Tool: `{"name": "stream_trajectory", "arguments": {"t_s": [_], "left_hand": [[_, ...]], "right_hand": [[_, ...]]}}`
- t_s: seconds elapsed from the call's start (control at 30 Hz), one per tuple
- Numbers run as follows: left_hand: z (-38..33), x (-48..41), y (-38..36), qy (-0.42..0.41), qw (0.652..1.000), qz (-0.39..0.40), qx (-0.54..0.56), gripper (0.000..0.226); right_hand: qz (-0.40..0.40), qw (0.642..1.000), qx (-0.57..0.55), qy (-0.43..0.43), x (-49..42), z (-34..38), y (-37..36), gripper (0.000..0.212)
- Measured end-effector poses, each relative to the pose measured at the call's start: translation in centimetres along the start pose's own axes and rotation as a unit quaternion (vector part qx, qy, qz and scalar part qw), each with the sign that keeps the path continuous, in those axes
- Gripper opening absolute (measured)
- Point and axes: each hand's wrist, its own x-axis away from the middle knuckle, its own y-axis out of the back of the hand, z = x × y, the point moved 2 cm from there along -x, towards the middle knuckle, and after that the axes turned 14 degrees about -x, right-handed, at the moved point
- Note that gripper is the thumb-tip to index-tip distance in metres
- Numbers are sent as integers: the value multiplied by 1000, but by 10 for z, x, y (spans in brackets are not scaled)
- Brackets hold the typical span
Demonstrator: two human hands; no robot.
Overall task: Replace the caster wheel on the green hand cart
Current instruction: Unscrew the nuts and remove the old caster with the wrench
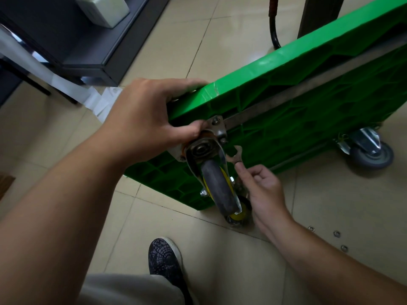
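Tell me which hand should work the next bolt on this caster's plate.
Right. The right hand pinches the flat wrench beside the caster's mounting plate, while the left hand is busy gripping the corner of the green cart, probably steadying it.

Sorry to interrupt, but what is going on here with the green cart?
A person has the green hand cart tipped on its edge on the tiled floor. Their left hand grips the cart's corner beside the caster wheel. Their right hand pinches a small flat wrench, its open end close to the caster's mounting plate. The caster is still on the cart. A few small metal rings lie on the floor nearby.
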Motion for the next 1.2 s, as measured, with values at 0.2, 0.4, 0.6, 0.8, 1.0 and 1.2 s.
{"name": "stream_trajectory", "arguments": {"t_s": [0.2, 0.4, 0.6, 0.8, 1.0, 1.2], "left_hand": [[-1, 0, 0, 0, 1000, 1, 1, 63], [0, 0, 0, -4, 1000, -3, -4, 63], [0, 0, 0, -6, 1000, -5, -7, 62], [0, 0, 0, -3, 1000, -3, -6, 63], [-1, 0, 0, 0, 1000, 5, -2, 63], [-2, 1, 1, 5, 1000, 7, -1, 65]], "right_hand": [[-37, 996, -72, -37, 6, -6, -33, 57], [-37, 996, -62, -46, 3, -11, -40, 61], [0, 988, 95, 126, -19, 21, -14, 49], [5, 943, 218, 252, -41, 62, 5, 41], [17, 868, 366, 335, -50, 92, 10, 48], [55, 931, 240, 268, -35, 80, -3, 43]]}}
